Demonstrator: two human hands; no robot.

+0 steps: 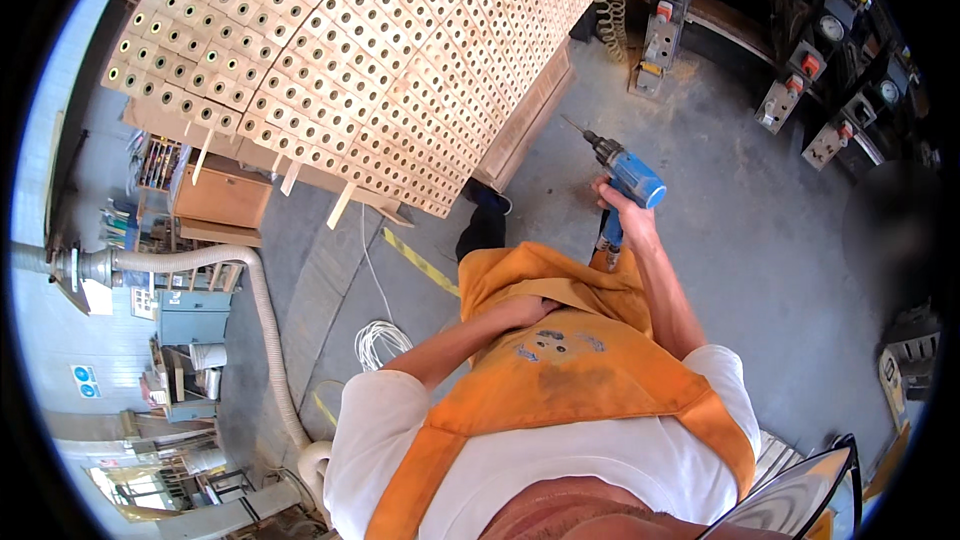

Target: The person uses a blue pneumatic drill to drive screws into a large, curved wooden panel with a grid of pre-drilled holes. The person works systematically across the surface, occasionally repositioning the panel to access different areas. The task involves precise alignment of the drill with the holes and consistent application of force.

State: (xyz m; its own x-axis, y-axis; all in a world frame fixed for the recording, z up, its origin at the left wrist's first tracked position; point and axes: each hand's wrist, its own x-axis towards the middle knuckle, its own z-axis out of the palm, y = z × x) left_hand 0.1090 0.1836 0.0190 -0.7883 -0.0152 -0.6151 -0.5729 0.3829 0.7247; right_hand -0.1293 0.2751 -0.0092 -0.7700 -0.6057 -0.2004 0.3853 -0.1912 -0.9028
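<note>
My right hand point(627, 208) is wrapped round the handle of a blue cordless drill point(634, 176), held out to the right of my body. Its black chuck carries a thin bit that points away toward the upper left. My left hand point(530, 310) is tucked into the front pocket of my orange apron point(570, 380), so its fingers are hidden. Ahead of me stretches a large array of pale wooden blocks point(400, 70), each with round dark-ringed holes. Neither hand touches the blocks.
Several thin wooden strips point(342, 206) stick out from under the blocks' near edge. A coiled white cable point(382, 342) lies on the grey floor. A ribbed hose point(262, 310) runs along the left. Machinery with red switches point(795, 85) stands at the upper right.
</note>
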